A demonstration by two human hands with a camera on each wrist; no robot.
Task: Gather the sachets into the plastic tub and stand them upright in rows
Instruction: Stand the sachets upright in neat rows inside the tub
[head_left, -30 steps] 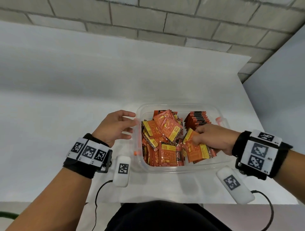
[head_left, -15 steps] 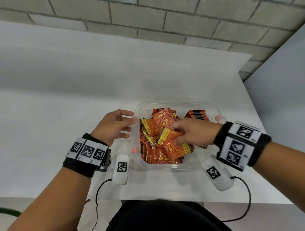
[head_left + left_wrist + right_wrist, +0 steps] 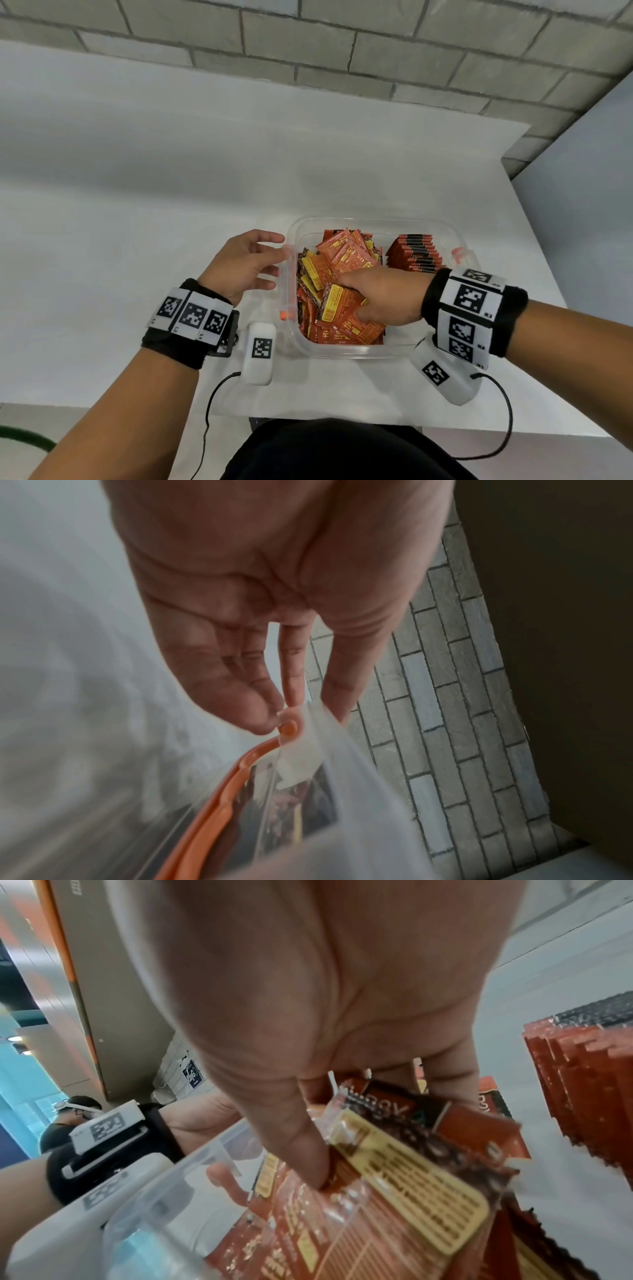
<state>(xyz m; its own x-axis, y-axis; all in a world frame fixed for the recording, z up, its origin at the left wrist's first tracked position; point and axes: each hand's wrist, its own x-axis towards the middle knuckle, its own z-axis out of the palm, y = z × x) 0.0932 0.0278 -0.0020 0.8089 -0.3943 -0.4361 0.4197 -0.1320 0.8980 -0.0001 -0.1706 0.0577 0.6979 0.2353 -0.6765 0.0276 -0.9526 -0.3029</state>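
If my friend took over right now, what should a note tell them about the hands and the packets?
Left hand: open, fingertips touching the plastic tub's left rim.
Right hand: inside the tub, gripping a few loose sachets.
Done: all visible sachets are in the tub; one upright row stands at the far right.
Left: the jumbled pile on the left side lies flat and crisscrossed; stand those in rows.

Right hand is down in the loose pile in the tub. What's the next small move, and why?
Probably lift the pinched sachets clear and carry them right to the upright row. The right hand already grips a few by thumb and fingers, the rest of the pile lies jumbled, and the left hand rests on the tub rim, steadying it.
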